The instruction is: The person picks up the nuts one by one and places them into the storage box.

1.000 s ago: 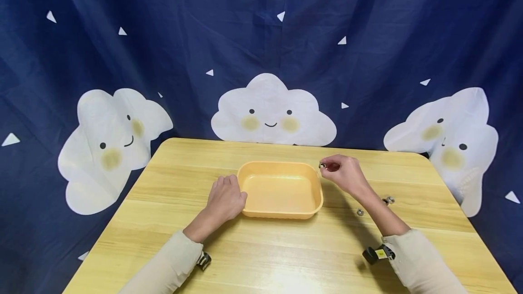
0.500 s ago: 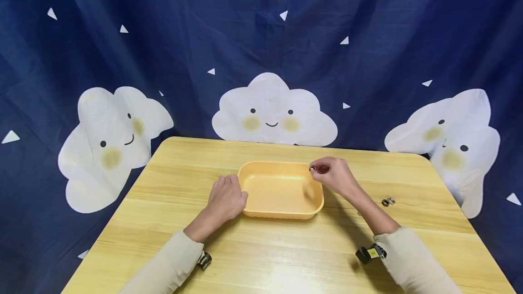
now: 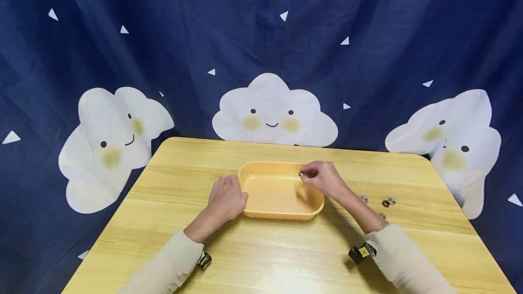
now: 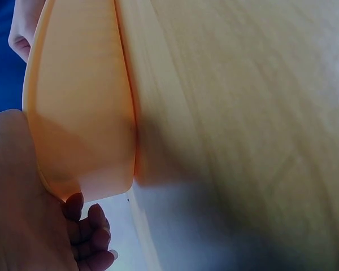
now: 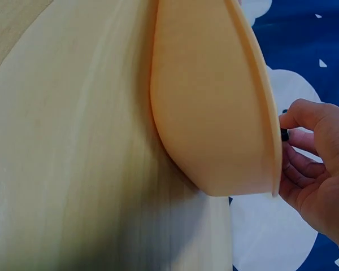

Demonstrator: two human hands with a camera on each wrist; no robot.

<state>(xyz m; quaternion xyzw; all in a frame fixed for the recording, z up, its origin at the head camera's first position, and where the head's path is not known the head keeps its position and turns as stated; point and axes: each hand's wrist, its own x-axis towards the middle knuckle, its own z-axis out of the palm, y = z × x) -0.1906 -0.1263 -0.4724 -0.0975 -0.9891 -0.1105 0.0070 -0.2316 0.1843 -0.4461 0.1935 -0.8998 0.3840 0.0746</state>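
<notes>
An empty orange tray (image 3: 281, 213) sits mid-table. My right hand (image 3: 320, 178) hovers over the tray's far right part and pinches a small metal nut (image 3: 302, 173) between thumb and forefinger. In the right wrist view the tray's outer wall (image 5: 214, 113) fills the middle, with my right hand (image 5: 313, 164) just past its rim and a dark bit of the nut (image 5: 284, 134) showing. My left hand (image 3: 225, 199) rests curled against the tray's left end, beside its rim. The left wrist view shows the tray wall (image 4: 79, 107) and my left fingers (image 4: 87, 237) beside it.
Several small metal nuts lie on the wooden table (image 3: 261, 257) right of the tray: one (image 3: 363, 199), a pair (image 3: 388, 202), and another (image 3: 382, 215) by my right forearm. A dark blue cloud-print cloth (image 3: 269, 49) hangs behind the table.
My right hand has carried the nut leftward, from outside the tray's far right corner to above its inside. The left hand has stayed put.
</notes>
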